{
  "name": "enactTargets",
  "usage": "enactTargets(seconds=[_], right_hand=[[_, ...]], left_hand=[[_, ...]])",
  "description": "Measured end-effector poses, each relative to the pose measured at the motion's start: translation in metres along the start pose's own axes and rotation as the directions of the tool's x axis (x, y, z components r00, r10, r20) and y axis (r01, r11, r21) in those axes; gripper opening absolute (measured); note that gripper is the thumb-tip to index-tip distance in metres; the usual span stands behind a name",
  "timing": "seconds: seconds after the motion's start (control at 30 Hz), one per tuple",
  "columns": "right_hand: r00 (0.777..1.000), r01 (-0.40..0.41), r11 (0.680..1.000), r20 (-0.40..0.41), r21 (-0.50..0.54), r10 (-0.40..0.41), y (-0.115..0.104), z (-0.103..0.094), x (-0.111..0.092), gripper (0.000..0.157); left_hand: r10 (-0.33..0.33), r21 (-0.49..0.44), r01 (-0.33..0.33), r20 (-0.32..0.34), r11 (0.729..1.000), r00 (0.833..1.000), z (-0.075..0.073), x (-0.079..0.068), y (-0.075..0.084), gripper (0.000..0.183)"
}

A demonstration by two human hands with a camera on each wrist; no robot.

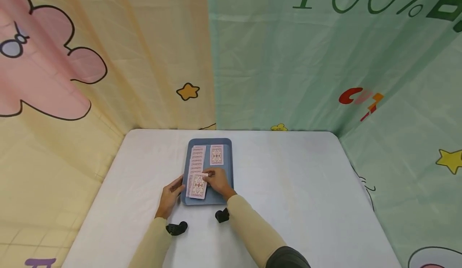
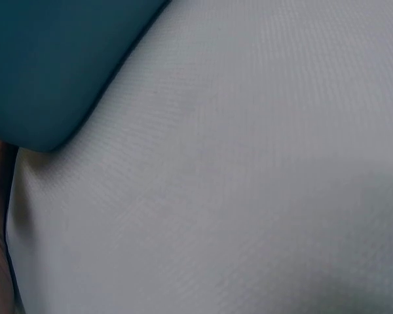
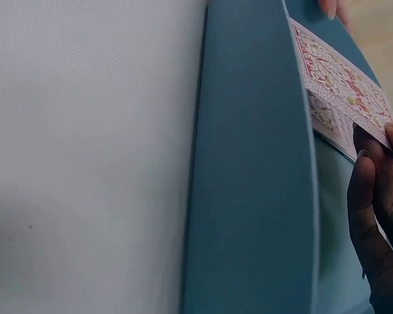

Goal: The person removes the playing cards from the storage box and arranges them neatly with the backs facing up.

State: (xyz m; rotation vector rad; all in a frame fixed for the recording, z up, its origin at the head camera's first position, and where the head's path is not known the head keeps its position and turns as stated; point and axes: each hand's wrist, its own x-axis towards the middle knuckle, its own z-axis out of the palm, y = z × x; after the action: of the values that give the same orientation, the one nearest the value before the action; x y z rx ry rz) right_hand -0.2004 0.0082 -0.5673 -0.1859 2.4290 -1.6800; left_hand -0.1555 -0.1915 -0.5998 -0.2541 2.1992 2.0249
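Both hands are at the tray: I see the left hand (image 1: pixel 171 195) resting against its left rim, fingers relaxed and fairly straight, not clenched, while the right hand (image 1: pixel 218 181) pinches 1 playing card (image 1: pixel 198 186) between thumb and fingers. On my head feed, that card is near the lower left of the blue tray (image 1: pixel 216 200), back side up, over the near end of a column of overlapping cards (image 1: pixel 197 158). My right wrist feed shows its gripped edge raised, so the card tilts above another patterned card beneath it; fingertips of the other hand show at the top of that feed, by the tray's far side.

I make out the column running along the tray's left side, each card partly covering its neighbour. Apart from it, in the upper right part of the tray, lies 1 more card pile (image 1: pixel 217 155), back up; I cannot tell how many cards it holds. My left wrist feed catches mostly white tabletop (image 1: pixel 296 187), a tray corner, and a strip of hand at the left edge.

I see 2 pale sleeves (image 1: pixel 252 228), with a black device (image 1: pixel 177 228) at each wrist. Behind the table hang a yellow curtain (image 1: pixel 159 39) and a green curtain (image 1: pixel 270 59).
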Motion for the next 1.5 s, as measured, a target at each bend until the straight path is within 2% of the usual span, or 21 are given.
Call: enactTargets(seconds=[0.1,0.23,0.6,0.87,1.27,1.5], right_hand=[[1.0,0.021,0.999,0.009,0.027,-0.021,0.001,-0.008,0.001,0.018],[0.994,0.105,0.994,0.005,-0.012,-0.105,-0.001,-0.022,0.002,0.017],[0.998,0.012,0.999,-0.059,-0.044,-0.014,0.004,-0.045,0.016,0.019],[0.998,0.016,0.998,-0.053,-0.053,-0.019,0.006,-0.061,0.022,0.02],[0.993,0.028,0.998,-0.113,0.053,-0.022,0.017,-0.084,0.03,0.02],[0.992,-0.028,0.98,-0.114,0.195,0.051,0.017,-0.094,0.033,0.025]], left_hand=[[0.004,0.008,-0.004,-0.011,1.0,1.0,0.001,-0.001,0.0,0.048],[0.011,0.008,-0.011,-0.014,1.0,1.0,0.002,-0.001,-0.002,0.047],[0.004,0.013,-0.003,-0.028,1.0,1.0,0.001,0.001,-0.003,0.047],[-0.008,0.003,0.008,-0.024,1.0,1.0,0.001,0.001,-0.003,0.047],[-0.017,0.014,0.018,-0.029,1.0,0.999,0.005,0.002,0.0,0.047],[-0.003,0.037,0.005,-0.043,0.999,0.999,0.003,-0.001,0.002,0.046]])
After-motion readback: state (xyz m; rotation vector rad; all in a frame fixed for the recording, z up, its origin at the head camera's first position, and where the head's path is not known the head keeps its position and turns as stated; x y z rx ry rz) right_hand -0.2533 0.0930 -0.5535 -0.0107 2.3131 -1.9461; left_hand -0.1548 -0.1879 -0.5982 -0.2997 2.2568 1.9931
